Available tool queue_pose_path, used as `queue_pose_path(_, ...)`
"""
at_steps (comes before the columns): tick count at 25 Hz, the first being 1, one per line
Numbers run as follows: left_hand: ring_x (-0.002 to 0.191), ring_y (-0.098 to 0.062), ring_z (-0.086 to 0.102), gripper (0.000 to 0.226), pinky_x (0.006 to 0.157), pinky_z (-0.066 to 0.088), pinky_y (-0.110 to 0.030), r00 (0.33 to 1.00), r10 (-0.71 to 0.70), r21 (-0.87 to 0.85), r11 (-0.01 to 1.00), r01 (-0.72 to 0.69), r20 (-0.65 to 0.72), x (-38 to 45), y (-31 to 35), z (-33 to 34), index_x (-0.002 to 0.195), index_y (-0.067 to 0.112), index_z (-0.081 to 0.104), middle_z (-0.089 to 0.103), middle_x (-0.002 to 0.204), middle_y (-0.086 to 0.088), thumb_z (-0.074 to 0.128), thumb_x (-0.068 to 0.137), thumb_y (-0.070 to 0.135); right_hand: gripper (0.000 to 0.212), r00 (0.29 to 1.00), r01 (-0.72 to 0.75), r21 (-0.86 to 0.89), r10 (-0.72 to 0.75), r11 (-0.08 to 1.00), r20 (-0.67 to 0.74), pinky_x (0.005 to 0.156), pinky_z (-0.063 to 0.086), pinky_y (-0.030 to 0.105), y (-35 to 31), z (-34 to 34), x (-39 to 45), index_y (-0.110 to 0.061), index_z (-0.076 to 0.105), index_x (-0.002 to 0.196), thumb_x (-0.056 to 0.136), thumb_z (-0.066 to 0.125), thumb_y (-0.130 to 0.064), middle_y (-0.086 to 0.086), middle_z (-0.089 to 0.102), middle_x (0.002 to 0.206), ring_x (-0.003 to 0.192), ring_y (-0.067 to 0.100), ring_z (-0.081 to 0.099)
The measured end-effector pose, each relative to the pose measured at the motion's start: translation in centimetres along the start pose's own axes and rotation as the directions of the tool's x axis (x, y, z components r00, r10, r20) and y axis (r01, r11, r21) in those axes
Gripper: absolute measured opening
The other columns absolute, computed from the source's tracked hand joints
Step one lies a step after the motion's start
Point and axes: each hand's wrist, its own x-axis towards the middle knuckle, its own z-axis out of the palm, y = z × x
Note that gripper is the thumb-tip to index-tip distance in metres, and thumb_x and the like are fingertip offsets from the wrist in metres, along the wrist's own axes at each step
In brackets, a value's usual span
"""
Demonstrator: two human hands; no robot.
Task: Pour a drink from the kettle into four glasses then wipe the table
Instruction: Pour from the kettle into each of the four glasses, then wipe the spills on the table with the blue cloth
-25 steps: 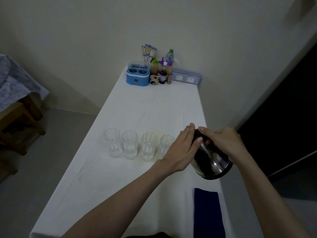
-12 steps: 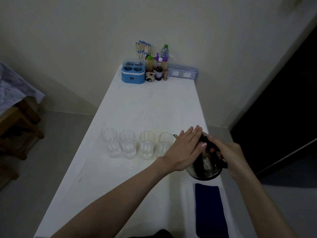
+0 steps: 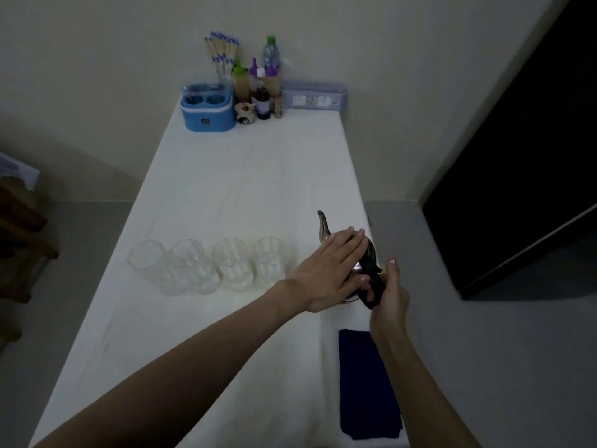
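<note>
A steel kettle with a black handle stands upright near the right edge of the white table; only its spout and handle show. My left hand lies flat on its lid, fingers together. My right hand grips the black handle. Several clear glasses stand in a row left of the kettle, from the leftmost glass to the rightmost glass, each with some liquid in it. A dark blue cloth lies flat near the table's front right corner.
At the table's far end stand a blue container, several bottles, a bunch of sticks and a long pale box. The table's right edge runs close beside the kettle. Wooden furniture stands at the left.
The kettle has gone from tilted above the rightmost glass to upright on the table near the right edge. Both hands moved with it and stay on it.
</note>
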Motion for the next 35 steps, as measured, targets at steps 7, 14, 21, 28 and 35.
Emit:
queue_pose_path(7, 0.148, -0.014, -0.013, 0.069, 0.121, -0.006, -0.032, 0.986, -0.052, -0.030, 0.998, 0.057, 0.157, 2.6, -1.4, 4.5, 0.153, 0.008, 0.002, -0.003, 0.163, -0.006, 0.024, 0.101, 0.047, 0.063, 0.998, -0.035, 0.033, 0.036, 0.999, -0.041, 0.062, 0.044, 0.027, 2.9, -0.6, 4.0, -0.025, 0.056, 0.037, 0.090, 0.061, -0.058, -0.005, 0.056, 0.048, 0.052, 0.011, 0.051)
queue_pose_path(14, 0.150, -0.016, -0.008, 0.070, 0.119, -0.009, -0.023, 0.996, -0.027, -0.010, 1.000, 0.028, 0.087, 2.6, -1.8, 5.7, 0.153, 0.005, 0.006, 0.003, 0.163, -0.008, 0.032, 0.101, 0.045, 0.066, 1.000, 0.010, -0.041, -0.011, 0.999, -0.013, 0.058, 0.043, 0.023, 3.5, -1.1, 4.5, -0.025, 0.059, 0.040, 0.097, 0.050, -0.056, -0.006, 0.057, 0.047, 0.051, 0.009, 0.051)
queue_pose_path(21, 0.150, -0.017, -0.008, 0.064, 0.122, -0.004, -0.037, 0.994, -0.107, -0.034, 0.994, 0.106, -0.024, -0.8, -0.9, 7.8, 0.154, 0.008, 0.001, -0.004, 0.163, -0.007, 0.026, 0.103, 0.038, 0.014, 0.881, 0.244, -0.415, -0.379, 0.877, -0.283, 0.080, 0.051, 0.042, 8.8, -3.2, 3.7, -0.004, 0.060, 0.103, 0.100, 0.055, -0.016, 0.015, 0.066, 0.101, 0.095, 0.034, 0.061)
queue_pose_path(28, 0.150, -0.013, 0.000, 0.054, 0.121, 0.002, -0.033, 0.943, -0.331, -0.138, 0.933, 0.332, 0.033, -20.2, 2.4, 16.7, 0.152, 0.008, 0.014, 0.008, 0.162, -0.008, 0.021, 0.105, 0.034, 0.071, 0.873, 0.335, -0.942, -0.380, 0.017, 0.304, 0.107, 0.023, 0.064, 18.6, -9.6, -3.8, -0.026, 0.048, 0.146, 0.083, 0.057, -0.057, 0.012, 0.040, 0.157, 0.140, 0.045, 0.029)
queue_pose_path(35, 0.145, -0.027, 0.028, 0.051, 0.116, 0.024, -0.041, 0.969, -0.248, -0.019, 0.969, 0.248, 0.011, -25.9, 1.0, 19.7, 0.145, -0.003, 0.033, 0.028, 0.155, -0.017, 0.034, 0.100, 0.020, 0.050, 0.742, 0.372, -0.928, -0.607, 0.019, 0.285, 0.084, 0.042, 0.059, 20.7, -9.6, -1.6, -0.016, 0.055, 0.141, 0.093, 0.043, -0.012, 0.014, 0.050, 0.148, 0.111, 0.041, 0.043)
